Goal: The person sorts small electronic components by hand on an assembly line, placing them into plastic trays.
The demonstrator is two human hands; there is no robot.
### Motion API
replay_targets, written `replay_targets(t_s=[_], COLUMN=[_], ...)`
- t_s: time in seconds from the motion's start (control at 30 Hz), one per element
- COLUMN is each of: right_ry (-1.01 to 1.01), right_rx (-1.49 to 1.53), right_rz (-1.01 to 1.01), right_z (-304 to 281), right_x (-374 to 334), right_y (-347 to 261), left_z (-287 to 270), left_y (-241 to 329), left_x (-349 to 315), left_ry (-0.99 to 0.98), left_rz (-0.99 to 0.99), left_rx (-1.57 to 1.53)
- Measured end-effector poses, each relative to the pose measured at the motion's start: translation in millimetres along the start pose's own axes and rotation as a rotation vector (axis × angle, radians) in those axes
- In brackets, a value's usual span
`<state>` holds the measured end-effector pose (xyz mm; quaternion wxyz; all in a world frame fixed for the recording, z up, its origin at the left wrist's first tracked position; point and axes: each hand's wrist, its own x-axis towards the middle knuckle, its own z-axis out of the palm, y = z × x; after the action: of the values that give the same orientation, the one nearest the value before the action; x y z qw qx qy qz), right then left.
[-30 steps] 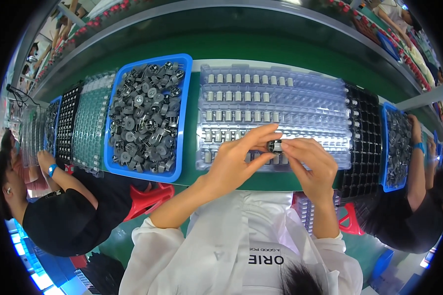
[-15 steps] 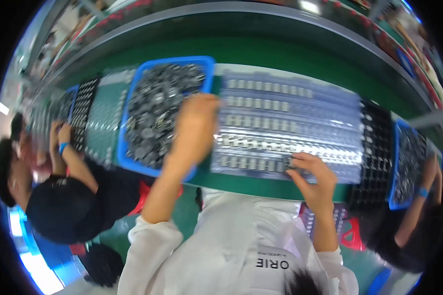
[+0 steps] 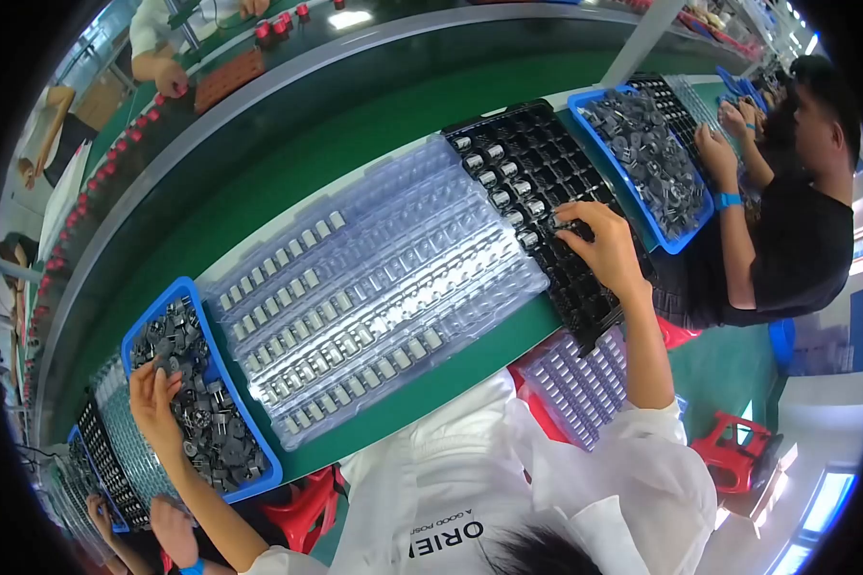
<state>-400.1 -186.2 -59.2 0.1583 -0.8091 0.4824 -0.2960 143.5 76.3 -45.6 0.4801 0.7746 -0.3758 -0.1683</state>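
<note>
Blue bin [image 3: 235, 383]: smooth plastic | black tray [image 3: 547, 134], clear tray [image 3: 417, 206]: glossy plastic | cylinders [image 3: 385, 368]: shiny metal

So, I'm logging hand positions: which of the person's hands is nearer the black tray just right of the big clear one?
Right: the right hand is over the black tray; the left hand is well away, over the blue bin.

Blue bins [image 3: 237, 380], plastic trays [image 3: 403, 225] on green bench [image 3: 436, 385]

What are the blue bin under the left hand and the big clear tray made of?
Blue bin: probably smooth moulded plastic, judging by its even colour and rounded corners.
Clear tray: likely thin, glossy plastic, see-through with bright glare along its ridges.
</note>
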Motion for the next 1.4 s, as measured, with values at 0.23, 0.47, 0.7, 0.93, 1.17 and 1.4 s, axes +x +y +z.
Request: replay_targets(t_s=[0.23,0.47,0.7,0.93,1.17,1.4], right_ry=[-0.066,-0.056,-0.173,-0.103,-0.065,-0.342], right_rx=[-0.018,-0.173,0.342,0.132,0.333,0.957], right_rz=[-0.163,-0.298,-0.256,-0.448,-0.390,0.034], right_z=[20.4,19.8,64.0,143.9,150.2,105.3], right_x=[-3.0,-0.9,0.8,0.3,-1.6,-8.3], right_y=[19.3,16.9,-109.7,-177.6,-178.3,-188.7], left_z=[-11.4,-10.3,80.9,147.6,158.3,158.0], left_y=[-32.2,-0.3,63.7,85.8,72.1,77.4], left_x=[11.2,-7.6,-43.8,-72.3,-75.2,-83.9], left_ry=[0.012,0.010,-0.101,-0.324,-0.360,-0.335], left_rz=[-0.145,-0.133,-0.005,0.043,0.048,0.139], left_rx=[-0.525,-0.558,-0.328,-0.525,-0.592,-0.444])
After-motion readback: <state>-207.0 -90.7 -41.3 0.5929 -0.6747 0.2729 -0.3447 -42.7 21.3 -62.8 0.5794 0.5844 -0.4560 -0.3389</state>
